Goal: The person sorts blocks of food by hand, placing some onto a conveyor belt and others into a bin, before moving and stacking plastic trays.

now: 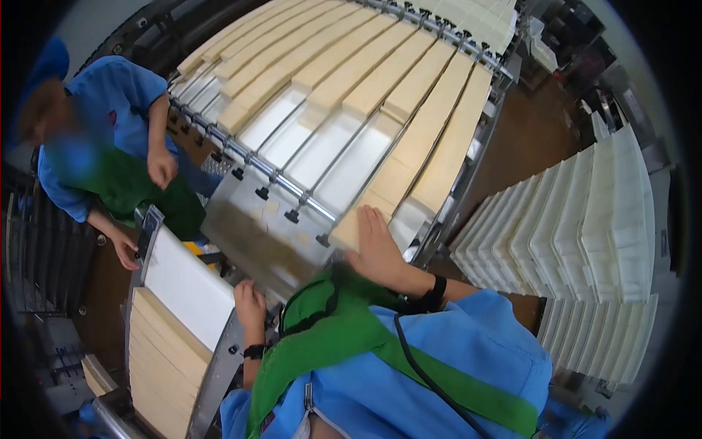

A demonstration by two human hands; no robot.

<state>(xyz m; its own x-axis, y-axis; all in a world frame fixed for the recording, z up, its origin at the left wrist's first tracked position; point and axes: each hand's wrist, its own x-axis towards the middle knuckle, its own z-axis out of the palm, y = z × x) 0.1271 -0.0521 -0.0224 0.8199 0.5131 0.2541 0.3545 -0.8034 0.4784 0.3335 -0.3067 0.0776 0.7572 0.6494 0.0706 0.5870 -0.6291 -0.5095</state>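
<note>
Spread flat on the end tan slab [345,233], gripping nothing, the right hand [376,247] may let it slide away (the left hand [248,301], loosely curled, just rests on the rail [221,355]).

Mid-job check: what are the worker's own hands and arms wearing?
Both hands are bare, no gloves. The left hand has a thin black band at the wrist; the right hand a wider black wristband, watch-like. Forearms are uncovered below blue short sleeves. Green apron straps and a thin black cable cross the blue top.
</note>
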